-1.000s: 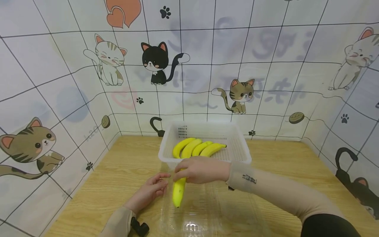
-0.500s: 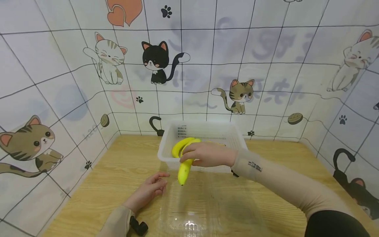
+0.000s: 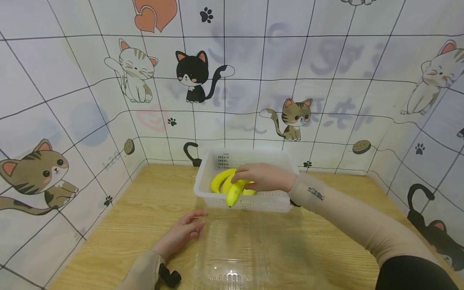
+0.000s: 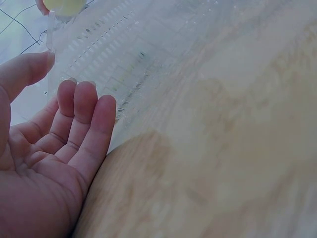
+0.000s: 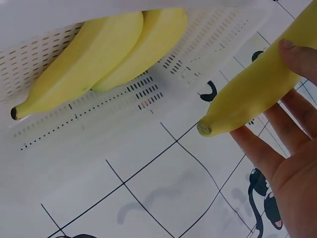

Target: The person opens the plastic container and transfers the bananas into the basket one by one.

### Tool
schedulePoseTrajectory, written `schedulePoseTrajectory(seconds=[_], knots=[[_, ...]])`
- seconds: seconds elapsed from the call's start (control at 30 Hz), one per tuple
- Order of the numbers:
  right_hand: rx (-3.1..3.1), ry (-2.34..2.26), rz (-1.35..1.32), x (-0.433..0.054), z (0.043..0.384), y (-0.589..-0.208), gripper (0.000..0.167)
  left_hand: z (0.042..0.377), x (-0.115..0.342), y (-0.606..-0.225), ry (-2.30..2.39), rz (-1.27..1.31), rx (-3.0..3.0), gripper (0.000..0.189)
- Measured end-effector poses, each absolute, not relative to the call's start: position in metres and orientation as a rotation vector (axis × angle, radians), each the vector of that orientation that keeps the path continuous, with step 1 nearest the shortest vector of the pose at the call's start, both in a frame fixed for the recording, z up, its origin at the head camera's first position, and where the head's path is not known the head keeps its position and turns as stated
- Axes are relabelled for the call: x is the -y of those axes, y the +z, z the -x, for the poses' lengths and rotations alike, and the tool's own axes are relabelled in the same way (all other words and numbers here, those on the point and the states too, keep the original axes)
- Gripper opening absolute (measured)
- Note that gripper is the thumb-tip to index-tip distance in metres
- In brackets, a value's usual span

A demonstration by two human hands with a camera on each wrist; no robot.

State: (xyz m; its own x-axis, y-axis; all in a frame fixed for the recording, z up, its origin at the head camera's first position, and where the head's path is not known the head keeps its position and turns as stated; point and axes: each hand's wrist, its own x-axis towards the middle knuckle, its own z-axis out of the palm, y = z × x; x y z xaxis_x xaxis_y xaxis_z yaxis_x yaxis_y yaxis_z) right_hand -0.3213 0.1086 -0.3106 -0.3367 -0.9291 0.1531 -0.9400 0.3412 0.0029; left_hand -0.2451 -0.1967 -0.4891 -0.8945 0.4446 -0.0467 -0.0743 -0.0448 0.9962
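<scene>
My right hand (image 3: 266,176) grips a yellow banana (image 3: 235,193) over the front rim of a white perforated plastic basket (image 3: 272,204). Thumb and fingers wrap the banana (image 5: 247,101) in the right wrist view, its blunt end pointing toward the basket. Other bananas (image 3: 219,181) lie inside the basket, partly hidden by that hand. My left hand (image 3: 181,234) rests on the table with its fingers loosely bent. It lies at the left edge of a clear plastic clamshell box (image 3: 232,245); its fingertips are close to the clear plastic (image 4: 143,54), though contact is hard to tell.
A wood-grain table (image 3: 163,189) carries the basket at the back and the clear box in front of it. Cat-printed wall covering (image 3: 246,96) encloses the back and both sides. A black device (image 3: 170,277) is on the left wrist.
My right hand has moved the banana from over the clear box, back and slightly right, up to the basket. My left hand has stayed in place.
</scene>
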Motion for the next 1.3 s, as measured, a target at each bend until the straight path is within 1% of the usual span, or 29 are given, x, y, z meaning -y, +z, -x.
schedulePoseTrajectory(seconds=[0.6, 0.83, 1.3], knots=[[2.737, 0.08, -1.488, -0.134, 0.354, -0.321, 0.039, 0.245, 0.198, -0.487, 2.0, -0.412, -1.883, 0.049], [2.76, 0.034, -1.454, -0.144, 0.367, -0.33, 0.04, 0.245, 0.196, -0.487, 1.999, -0.4, -1.882, 0.049], [2.863, -0.038, -1.378, -0.154, 0.373, -0.34, 0.037, 0.244, 0.196, -0.487, 2.009, -0.37, -1.873, 0.051]])
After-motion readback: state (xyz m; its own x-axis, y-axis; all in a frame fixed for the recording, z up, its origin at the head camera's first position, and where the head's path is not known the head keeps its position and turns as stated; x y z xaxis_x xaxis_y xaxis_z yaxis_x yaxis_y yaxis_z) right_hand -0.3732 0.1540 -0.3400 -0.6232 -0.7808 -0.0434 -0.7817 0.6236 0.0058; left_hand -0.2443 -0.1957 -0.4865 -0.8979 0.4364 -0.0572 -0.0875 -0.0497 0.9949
